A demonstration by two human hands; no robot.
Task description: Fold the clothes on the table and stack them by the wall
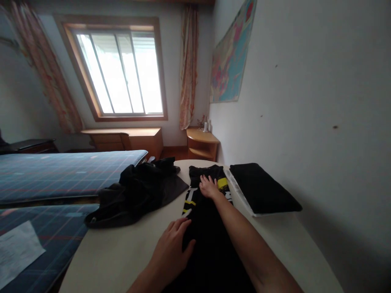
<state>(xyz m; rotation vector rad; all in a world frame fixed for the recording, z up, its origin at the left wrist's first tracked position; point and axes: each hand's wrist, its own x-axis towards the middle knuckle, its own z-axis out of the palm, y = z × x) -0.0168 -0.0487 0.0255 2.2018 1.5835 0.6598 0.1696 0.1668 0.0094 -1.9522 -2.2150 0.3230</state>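
Note:
A long black garment (210, 236) with white and yellow print lies lengthwise down the middle of the pale round table (128, 252). Whether it is trousers or a top I cannot make out. Flat on its far part, near the top edge, rests my right hand (209, 186) with the fingers spread. My left hand (174, 242) is at the garment's left edge, closer to me, thumb and fingers apart and gripping nothing. The garment's near end runs out of view at the bottom.
Rumpled black clothing (137, 195) lies left on the table, and a folded black cloth in a clear bag (264, 189) lies right, by the wall. Plaid mattresses (70, 173) adjoin on the left, one bearing a paper sheet (20, 252). A corner shelf (203, 136) stands beyond.

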